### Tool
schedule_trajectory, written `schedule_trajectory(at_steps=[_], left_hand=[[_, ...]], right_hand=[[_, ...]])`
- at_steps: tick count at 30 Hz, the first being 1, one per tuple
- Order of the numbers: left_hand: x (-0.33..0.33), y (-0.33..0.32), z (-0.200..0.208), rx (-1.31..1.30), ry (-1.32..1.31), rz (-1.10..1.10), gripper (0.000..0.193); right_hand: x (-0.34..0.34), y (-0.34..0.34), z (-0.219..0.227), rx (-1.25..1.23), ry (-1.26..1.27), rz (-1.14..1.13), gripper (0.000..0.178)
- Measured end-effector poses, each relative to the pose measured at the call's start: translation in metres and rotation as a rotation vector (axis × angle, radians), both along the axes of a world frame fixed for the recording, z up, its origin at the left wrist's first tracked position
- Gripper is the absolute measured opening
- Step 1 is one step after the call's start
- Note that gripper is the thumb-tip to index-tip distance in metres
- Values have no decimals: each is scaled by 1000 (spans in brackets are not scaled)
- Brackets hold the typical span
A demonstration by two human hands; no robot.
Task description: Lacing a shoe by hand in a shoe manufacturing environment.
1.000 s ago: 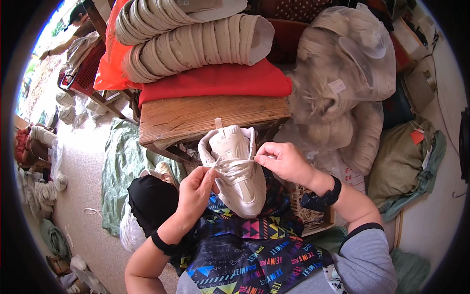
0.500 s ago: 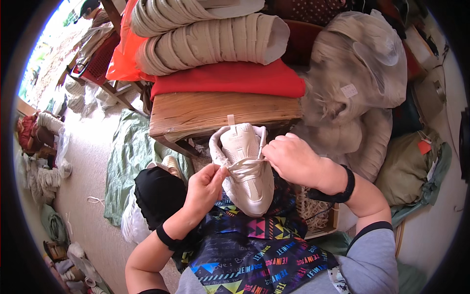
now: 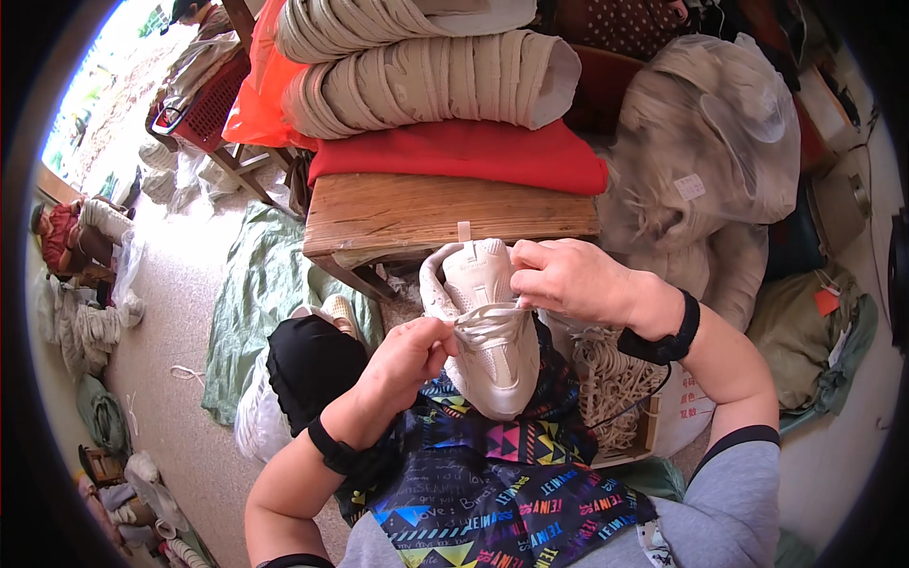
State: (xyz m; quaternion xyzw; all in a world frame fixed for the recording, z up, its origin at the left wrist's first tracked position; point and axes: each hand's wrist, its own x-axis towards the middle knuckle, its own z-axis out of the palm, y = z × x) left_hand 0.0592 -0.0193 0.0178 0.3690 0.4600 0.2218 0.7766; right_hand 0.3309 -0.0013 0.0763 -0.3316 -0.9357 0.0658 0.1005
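A cream-white sneaker (image 3: 502, 374) rests on my lap over a dark, colourfully printed apron (image 3: 492, 473), its toe toward me. Its pale shoelace (image 3: 492, 322) crosses the tongue (image 3: 476, 275) in loose strands. On the shoe's left side, my left hand (image 3: 409, 355) pinches the lace between thumb and finger. My right hand (image 3: 573, 279) is closed at the right upper eyelets, with the lace at its fingertips; the curled fingers partly hide that side of the collar.
Ahead stands a wooden bench (image 3: 445, 213) bearing red cloth (image 3: 454, 156) and stacked beige shoe uppers (image 3: 426, 85). A clear plastic bag (image 3: 701, 133) lies at right. Loose laces (image 3: 615, 383) fill a box beside my lap. Green sheeting (image 3: 251, 312) covers floor at left; a person (image 3: 194, 19) sits beyond.
My right hand has moved up slightly along the collar, turning its fingers inward. The left hand stays beside the laces, its fingers a little more curled. The whole view has shifted slightly.
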Motion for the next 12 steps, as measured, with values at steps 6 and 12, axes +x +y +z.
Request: schedule_trajectory(at_steps=[6,12], left_hand=[[9,1,0,294,146,134,21],[8,0,9,1718,818,-107,16]], right_hand=[[-6,-7,-9,-440,208,-258,19],[-18,-11,-28,-511,365,-497,21]])
